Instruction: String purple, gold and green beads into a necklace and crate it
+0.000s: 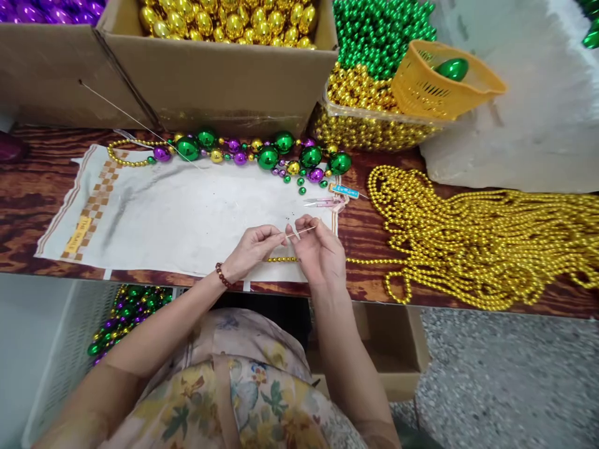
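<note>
My left hand and my right hand meet over the near edge of a white cloth. Both pinch a thin pale thread or needle stretched between their fingertips. A short run of small gold beads lies under the hands and joins the big heap of gold bead strands on the right. A finished string of large green, purple and gold balls lies along the cloth's far edge.
Cardboard boxes of gold balls and purple balls stand at the back. A tub of small gold beads, green beads and an orange basket stand back right. Small scissors lie by the cloth. A crate of beads sits below left.
</note>
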### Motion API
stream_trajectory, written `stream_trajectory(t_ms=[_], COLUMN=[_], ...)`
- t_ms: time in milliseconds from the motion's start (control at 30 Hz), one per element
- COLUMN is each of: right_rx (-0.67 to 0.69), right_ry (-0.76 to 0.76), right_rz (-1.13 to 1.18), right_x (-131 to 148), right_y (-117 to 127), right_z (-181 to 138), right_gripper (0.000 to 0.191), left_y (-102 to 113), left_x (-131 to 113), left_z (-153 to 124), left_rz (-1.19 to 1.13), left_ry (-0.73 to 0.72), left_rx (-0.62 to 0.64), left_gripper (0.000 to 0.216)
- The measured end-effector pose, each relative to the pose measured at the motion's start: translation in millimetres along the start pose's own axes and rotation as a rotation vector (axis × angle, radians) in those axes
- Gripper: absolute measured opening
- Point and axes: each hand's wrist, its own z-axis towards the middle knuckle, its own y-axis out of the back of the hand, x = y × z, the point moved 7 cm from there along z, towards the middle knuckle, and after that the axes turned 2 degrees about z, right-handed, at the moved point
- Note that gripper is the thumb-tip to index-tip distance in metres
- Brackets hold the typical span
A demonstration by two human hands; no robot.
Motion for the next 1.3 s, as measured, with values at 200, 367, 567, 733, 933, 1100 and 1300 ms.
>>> stream_trajectory(t_ms=[200, 367, 567, 733, 933, 1100, 1300], right_rx=[0.031, 0.365, 0.418, 0.358, 0.357, 0.539, 0.312], right_ry=[0.076, 0.103, 0.310, 0.417, 0.437, 0.468, 0.357], right_rz=[-0.363, -0.642, -1.012, -1.292, -1.561, -1.598, -1.959], right_x=[-1.3, -7.7, -5.7, 2.7, 6.9, 20.3, 58.0], right_y=[-1.2, -36.2, -54.8, -58.2, -67.5, -61.9, 35.3], right_z=[2.0, -14.5, -28.7, -35.6, -42.2, -49.8, -41.8], right_gripper=[0.028, 0.024, 0.023, 0.019, 0.018, 0.018, 0.020], left_y=[7.6, 18.8, 28.6, 20.9, 3.7, 7.6, 21.5], left_x=[-21.1, -44.7, -66.7, -84.3, -85.3, -88.7, -106.8], left_z=[-1.9, -10.9, -17.7, -24.6, -30.0, -29.9, -45.0], left_rz=[0.036, 0.067, -0.028, 0.729, 1.347, 1.282, 1.049], left_ry=[-0.130, -0.280, -0.276, -0.340, -0.370, -0.241, -0.136], left_rx=[-0.022, -0.149, -0.219, -0.110, 0.226, 0.432, 0.328], left_gripper=[0.033, 0.020, 0.018, 0.021, 0.023, 0.033, 0.037])
